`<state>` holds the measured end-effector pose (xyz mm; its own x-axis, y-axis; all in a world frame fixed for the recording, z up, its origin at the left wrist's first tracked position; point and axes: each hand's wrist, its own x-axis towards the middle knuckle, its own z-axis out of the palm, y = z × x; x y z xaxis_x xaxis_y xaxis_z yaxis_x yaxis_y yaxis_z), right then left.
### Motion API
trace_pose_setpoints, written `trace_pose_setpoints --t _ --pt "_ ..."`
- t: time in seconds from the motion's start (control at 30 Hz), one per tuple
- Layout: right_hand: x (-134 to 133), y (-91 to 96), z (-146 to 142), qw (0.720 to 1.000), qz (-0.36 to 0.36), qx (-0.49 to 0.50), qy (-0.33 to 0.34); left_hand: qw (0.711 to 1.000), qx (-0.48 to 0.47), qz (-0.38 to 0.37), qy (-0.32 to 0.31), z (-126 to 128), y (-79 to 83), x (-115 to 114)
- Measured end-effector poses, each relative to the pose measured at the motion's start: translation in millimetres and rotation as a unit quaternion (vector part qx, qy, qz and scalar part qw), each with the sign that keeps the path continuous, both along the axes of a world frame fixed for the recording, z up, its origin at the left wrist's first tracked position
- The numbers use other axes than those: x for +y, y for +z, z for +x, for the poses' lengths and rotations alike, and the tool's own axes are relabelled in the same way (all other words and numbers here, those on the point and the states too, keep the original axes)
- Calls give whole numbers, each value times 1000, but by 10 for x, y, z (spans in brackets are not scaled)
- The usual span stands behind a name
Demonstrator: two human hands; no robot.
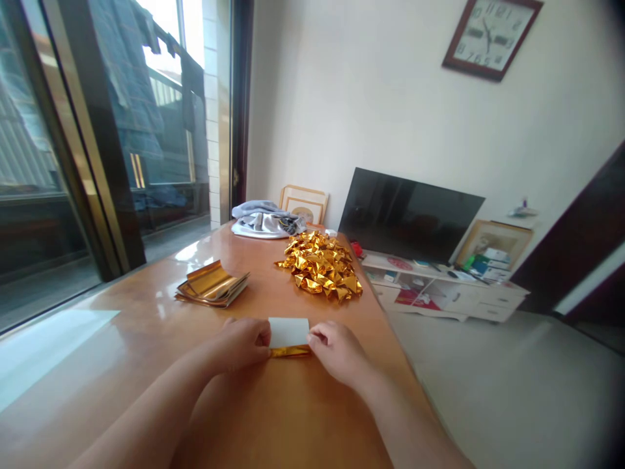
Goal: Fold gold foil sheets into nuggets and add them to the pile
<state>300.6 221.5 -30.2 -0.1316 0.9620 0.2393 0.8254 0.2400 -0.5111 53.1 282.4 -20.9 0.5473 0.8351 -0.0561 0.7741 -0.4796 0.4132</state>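
A sheet of gold foil paper lies on the table in front of me, its pale side up. Its near edge is turned over into a narrow gold strip. My left hand pinches the left end of this fold, fingers curled. At the other end my right hand grips the fold between thumb and curled fingers. Ahead and to the left rests a stack of gold paper sheets, the top one curling up. Beyond my right hand is a heap of folded gold paper pieces.
Folded clothes lie at the far end of the wooden table. The table's right edge runs close by my right forearm. Past it stand a white cabinet and a television. A glass door is on the left.
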Motion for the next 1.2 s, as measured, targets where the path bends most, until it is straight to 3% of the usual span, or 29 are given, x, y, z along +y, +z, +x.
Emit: trace_pose_setpoints --t 0.27,0.43,0.6,0.7,0.8,0.9,1.0,1.13,1.2 --pt "-68 -171 -18 999 -10 31 16 1000 -13 16 10 27 75 -69" --pt "-31 -209 -14 991 -61 117 5 995 -79 34 51 68 21 -44" --pt "-37 -152 19 962 -95 255 -23 965 -207 123 102 78 -40 27" --pt "-60 -76 11 928 -107 353 -54 960 -228 118 116 79 -18 30" --pt "-86 -20 -33 900 -115 416 -63 962 -244 71 105 126 8 -8" --pt "-111 -19 -101 893 -118 432 -51 954 -291 -21 70 237 35 -90" --pt "-135 -67 -176 905 -110 410 -27 915 -383 -125 32 371 49 -183" --pt "-173 -120 -273 926 -92 366 5 845 -477 -239 34 482 28 -266" --pt "-192 -107 -303 926 -104 363 21 827 -490 -269 50 492 27 -285"
